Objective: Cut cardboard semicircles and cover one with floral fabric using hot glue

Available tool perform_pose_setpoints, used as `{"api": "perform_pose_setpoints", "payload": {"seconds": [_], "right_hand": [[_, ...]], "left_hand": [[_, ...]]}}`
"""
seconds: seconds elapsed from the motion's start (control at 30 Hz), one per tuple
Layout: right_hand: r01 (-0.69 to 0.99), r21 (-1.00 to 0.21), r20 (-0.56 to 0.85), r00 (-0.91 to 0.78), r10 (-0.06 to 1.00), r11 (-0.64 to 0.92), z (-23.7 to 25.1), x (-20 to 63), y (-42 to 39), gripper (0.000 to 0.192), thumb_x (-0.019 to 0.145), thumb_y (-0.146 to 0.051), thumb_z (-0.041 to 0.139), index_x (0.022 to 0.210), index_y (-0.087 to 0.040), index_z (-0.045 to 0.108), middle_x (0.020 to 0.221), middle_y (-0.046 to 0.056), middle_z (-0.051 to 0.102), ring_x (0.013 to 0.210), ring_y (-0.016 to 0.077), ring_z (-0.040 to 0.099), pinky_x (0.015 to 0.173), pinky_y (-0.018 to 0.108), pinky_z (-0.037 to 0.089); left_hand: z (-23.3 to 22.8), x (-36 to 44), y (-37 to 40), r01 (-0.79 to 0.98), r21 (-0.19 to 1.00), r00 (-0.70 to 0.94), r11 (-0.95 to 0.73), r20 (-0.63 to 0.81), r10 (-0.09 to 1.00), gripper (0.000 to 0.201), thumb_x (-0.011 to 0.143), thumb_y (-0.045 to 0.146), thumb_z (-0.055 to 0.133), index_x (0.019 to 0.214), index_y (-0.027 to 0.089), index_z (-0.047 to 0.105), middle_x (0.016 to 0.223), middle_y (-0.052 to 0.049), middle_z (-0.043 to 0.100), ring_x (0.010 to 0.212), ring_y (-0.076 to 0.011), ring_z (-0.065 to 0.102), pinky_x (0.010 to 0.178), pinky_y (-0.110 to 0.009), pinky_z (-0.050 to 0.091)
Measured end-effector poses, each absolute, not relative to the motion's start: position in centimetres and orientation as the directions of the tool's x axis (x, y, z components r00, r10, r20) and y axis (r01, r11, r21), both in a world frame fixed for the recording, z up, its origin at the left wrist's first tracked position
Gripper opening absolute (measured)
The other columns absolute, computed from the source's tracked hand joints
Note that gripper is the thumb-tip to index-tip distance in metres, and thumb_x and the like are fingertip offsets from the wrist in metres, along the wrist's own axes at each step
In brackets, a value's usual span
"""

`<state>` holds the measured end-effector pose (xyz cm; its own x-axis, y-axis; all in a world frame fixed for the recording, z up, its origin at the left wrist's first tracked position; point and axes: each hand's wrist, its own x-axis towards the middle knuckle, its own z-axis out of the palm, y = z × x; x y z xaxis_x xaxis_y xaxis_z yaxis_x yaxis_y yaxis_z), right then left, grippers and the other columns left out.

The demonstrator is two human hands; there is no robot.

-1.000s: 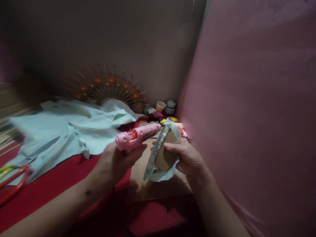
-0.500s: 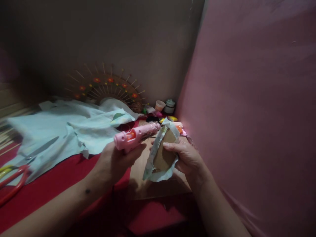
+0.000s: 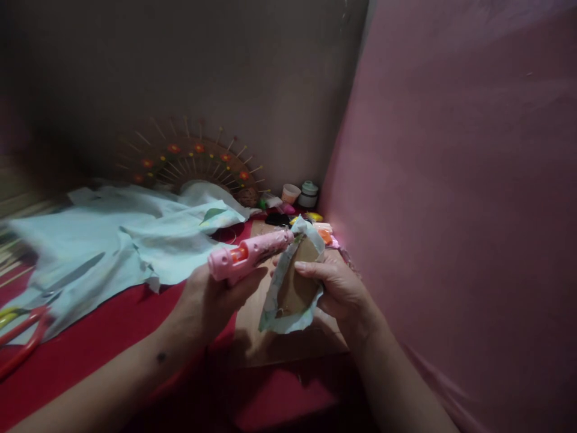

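My left hand (image 3: 216,300) is wrapped round the handle of a pink glue gun (image 3: 252,254), its nozzle pointing right. The nozzle end meets the upper left edge of a cardboard piece (image 3: 297,279) whose border is covered by folded pale blue cloth (image 3: 273,304); whether it touches I cannot tell. My right hand (image 3: 345,285) grips this piece from the right, thumb flat on the bare cardboard and the other fingers mostly hidden behind. Beneath both hands lies a light brown board (image 3: 252,346).
A large pale blue cloth (image 3: 103,231) spreads over the red surface (image 3: 148,319) at left, with red-and-yellow-handled scissors (image 3: 33,331) on it. A half-round flower-decorated piece with sticks (image 3: 211,156) stands by the wall. A small cup (image 3: 291,193) and lidded jar (image 3: 309,194) stand behind; pink cloth (image 3: 451,198) hangs right.
The glue gun's tip has come slightly lower along the cardboard's upper left edge. Both hands keep their hold, and the view has shifted a little.
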<state>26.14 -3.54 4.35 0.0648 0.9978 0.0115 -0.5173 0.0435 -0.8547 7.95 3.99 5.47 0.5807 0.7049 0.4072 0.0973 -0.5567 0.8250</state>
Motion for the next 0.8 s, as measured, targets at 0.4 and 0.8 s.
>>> {"api": "perform_pose_setpoints", "payload": {"seconds": [0.4,0.8], "right_hand": [[-0.521,-0.853,0.001,0.075,0.997,0.04,4.29,26.49,-3.63,0.024,0.065,-0.017,0.08,0.088,-0.018,0.07,0.078,0.001,0.074,0.069,0.0165,0.07,0.081,0.036,0.058],[-0.518,-0.854,-0.007,0.082,0.997,0.037,4.33,26.63,-3.7,0.023,0.065,-0.018,0.08,0.086,-0.018,0.07,0.074,0.002,0.073,0.067,0.017,0.07,0.082,0.037,0.058]], "left_hand": [[4.76,7.56,4.33,0.109,0.851,0.522,-0.514,0.391,0.758,0.024,0.083,0.042,0.064,0.097,0.026,0.074,0.047,0.002,0.054,0.045,-0.0151,0.046,0.044,-0.026,0.04],[5.08,7.68,4.05,0.088,0.842,0.558,-0.532,0.4,0.727,0.021,0.082,0.044,0.064,0.073,0.025,0.068,0.042,0.003,0.046,0.046,-0.0149,0.048,0.048,-0.026,0.047]]}}
